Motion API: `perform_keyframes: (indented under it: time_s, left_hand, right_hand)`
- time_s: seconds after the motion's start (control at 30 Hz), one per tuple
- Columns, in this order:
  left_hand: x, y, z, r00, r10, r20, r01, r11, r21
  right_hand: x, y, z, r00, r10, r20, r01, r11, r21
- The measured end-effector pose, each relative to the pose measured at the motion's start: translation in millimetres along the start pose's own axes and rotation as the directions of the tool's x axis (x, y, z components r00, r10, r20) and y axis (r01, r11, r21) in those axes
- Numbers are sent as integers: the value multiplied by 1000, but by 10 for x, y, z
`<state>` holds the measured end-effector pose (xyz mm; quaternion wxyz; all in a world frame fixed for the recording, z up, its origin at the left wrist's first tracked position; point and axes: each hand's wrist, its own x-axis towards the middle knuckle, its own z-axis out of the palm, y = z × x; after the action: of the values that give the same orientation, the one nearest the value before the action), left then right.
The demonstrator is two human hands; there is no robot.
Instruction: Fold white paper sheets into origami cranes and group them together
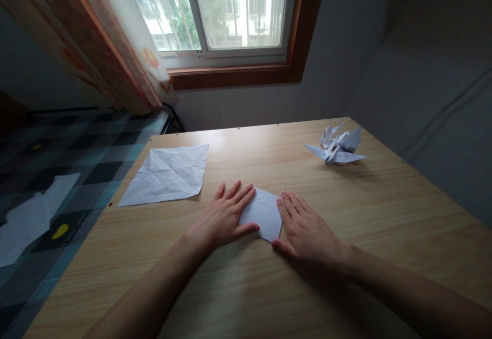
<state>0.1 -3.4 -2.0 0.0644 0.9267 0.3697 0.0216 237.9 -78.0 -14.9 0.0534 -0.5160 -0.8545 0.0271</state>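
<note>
A small folded piece of white paper (264, 215) lies flat on the wooden table (238, 298). My left hand (229, 213) rests on its left edge, fingers spread and palm down. On the opposite side my right hand (303, 224) lies flat, its fingertips touching the right edge and its thumb by the lower corner. Neither hand grips the paper. Parts of both side edges are hidden under my fingers.
A creased white sheet (169, 172) lies at the table's back left. Folded paper cranes (338, 147) stand at the back right. More white paper (34, 216) is on a checkered bed (88, 149) to the left. Beyond the table are a window (242, 11) and a curtain (96, 32).
</note>
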Motion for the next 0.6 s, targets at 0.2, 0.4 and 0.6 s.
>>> perform_keyframes:
  time_s: [0.2, 0.4, 0.6]
  left_hand:
    - [-25, 16, -11, 999, -16, -31, 19, 994, 105]
    - [-23, 92, -23, 980, -48, -194, 83, 981, 176]
    - [-12, 159, -43, 958, -46, -284, 113, 968, 223]
  right_hand:
    - [97, 239, -7, 997, 9, 74, -7, 1000, -29]
    - [175, 314, 46, 984, -28, -174, 22, 999, -36]
    - [192, 155, 12, 899, -357, -253, 376, 926, 28]
